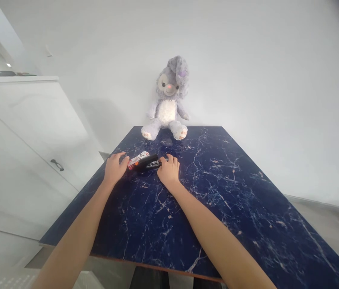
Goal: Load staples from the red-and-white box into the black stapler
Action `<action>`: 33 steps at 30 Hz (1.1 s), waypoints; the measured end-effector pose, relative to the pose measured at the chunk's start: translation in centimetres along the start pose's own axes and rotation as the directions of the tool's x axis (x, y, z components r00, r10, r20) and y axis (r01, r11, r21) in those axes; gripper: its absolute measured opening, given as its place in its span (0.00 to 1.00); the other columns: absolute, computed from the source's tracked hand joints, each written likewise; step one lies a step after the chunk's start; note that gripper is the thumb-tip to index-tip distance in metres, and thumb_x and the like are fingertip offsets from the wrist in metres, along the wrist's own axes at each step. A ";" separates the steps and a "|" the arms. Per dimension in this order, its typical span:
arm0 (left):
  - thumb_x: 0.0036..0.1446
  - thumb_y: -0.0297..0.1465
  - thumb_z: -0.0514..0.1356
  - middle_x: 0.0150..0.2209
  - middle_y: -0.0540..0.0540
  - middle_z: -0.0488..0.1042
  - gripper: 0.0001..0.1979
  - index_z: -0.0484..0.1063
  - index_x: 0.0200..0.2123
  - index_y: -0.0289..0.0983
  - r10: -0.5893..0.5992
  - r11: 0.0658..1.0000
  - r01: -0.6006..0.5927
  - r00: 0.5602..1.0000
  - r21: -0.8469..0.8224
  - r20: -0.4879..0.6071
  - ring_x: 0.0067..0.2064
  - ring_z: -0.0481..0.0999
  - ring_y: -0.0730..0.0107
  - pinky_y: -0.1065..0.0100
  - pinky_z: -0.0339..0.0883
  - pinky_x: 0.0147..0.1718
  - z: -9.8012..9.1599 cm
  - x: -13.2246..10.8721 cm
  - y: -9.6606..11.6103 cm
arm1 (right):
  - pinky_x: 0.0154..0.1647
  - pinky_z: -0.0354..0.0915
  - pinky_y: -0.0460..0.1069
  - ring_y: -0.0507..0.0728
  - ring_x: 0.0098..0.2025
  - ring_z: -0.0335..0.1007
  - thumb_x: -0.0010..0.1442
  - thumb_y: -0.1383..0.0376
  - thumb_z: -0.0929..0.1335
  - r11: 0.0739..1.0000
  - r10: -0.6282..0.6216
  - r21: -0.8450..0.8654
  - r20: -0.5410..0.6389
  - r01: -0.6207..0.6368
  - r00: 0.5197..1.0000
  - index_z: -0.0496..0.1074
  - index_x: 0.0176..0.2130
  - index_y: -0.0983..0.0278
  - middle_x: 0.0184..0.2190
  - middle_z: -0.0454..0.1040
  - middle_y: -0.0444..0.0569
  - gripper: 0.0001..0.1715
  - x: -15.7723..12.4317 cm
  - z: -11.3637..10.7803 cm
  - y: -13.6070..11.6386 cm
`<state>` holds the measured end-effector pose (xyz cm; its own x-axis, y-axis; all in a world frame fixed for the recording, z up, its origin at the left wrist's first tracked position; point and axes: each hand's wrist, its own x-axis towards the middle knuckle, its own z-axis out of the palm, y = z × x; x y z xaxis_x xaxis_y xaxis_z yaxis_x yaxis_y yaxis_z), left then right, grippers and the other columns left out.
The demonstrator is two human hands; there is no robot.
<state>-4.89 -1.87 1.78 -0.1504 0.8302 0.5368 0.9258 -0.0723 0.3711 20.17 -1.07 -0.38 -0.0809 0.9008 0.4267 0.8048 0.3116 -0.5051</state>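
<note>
My left hand (115, 167) rests on the dark blue table with its fingers apart, its thumb at the left end of a small red-and-white box (141, 156). Against the near side of that box lies a black object (147, 162) that looks like a stapler, with a small orange patch at its left and pale strips along its right. My right hand (169, 168) is at the black object's right end, fingers slightly bent and apart on the tabletop. Whether its thumb touches the object I cannot make out. Neither hand is wrapped around anything.
A grey-lilac plush rabbit (169, 100) sits at the table's far edge, against a white wall. The table (211, 192) has a blue marbled top. To the left stands a white cabinet (27, 140) with dark handles.
</note>
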 end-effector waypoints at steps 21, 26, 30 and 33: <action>0.58 0.39 0.60 0.55 0.41 0.75 0.24 0.72 0.57 0.40 0.214 0.977 -0.213 0.957 -0.026 0.196 0.59 0.68 0.48 0.53 0.56 0.61 -0.1 -0.6 2.6 | 0.53 0.60 0.58 0.66 0.50 0.66 0.56 0.72 0.63 0.972 0.219 0.114 -0.139 -0.204 0.966 0.73 0.50 0.64 0.49 0.73 0.59 0.22 1.3 -1.6 3.6; 0.54 0.39 0.65 0.53 0.41 0.76 0.29 0.70 0.60 0.47 0.204 0.978 -0.209 0.951 -0.001 0.233 0.63 0.62 0.43 0.46 0.54 0.61 0.4 -1.0 2.7 | 0.55 0.57 0.61 0.69 0.54 0.61 0.56 0.72 0.63 0.993 0.089 0.079 -0.050 -0.085 0.995 0.67 0.58 0.67 0.46 0.77 0.58 0.30 0.8 -1.2 2.6; 0.53 0.35 0.67 0.53 0.39 0.73 0.30 0.70 0.60 0.45 0.187 0.982 -0.182 0.961 -0.046 0.204 0.61 0.65 0.47 0.52 0.59 0.60 0.5 -0.9 2.7 | 0.57 0.57 0.60 0.68 0.54 0.61 0.51 0.71 0.65 0.976 -0.194 0.123 0.102 0.182 0.976 0.60 0.63 0.70 0.50 0.76 0.58 0.40 0.3 -0.4 1.0; 0.52 0.34 0.68 0.51 0.40 0.74 0.30 0.71 0.59 0.43 0.172 0.985 -0.161 0.964 -0.067 0.203 0.60 0.67 0.48 0.53 0.60 0.59 0.4 -0.9 2.9 | 0.58 0.57 0.60 0.67 0.55 0.62 0.52 0.69 0.65 0.958 -0.247 0.194 0.182 0.211 0.952 0.54 0.66 0.70 0.55 0.74 0.58 0.44 0.1 -0.1 0.3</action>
<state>-1.90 -2.67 2.10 0.0845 0.8999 0.4278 0.9124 -0.2424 0.3297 20.50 -0.96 -0.40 -0.3823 0.8357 0.3944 0.6399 0.5473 -0.5395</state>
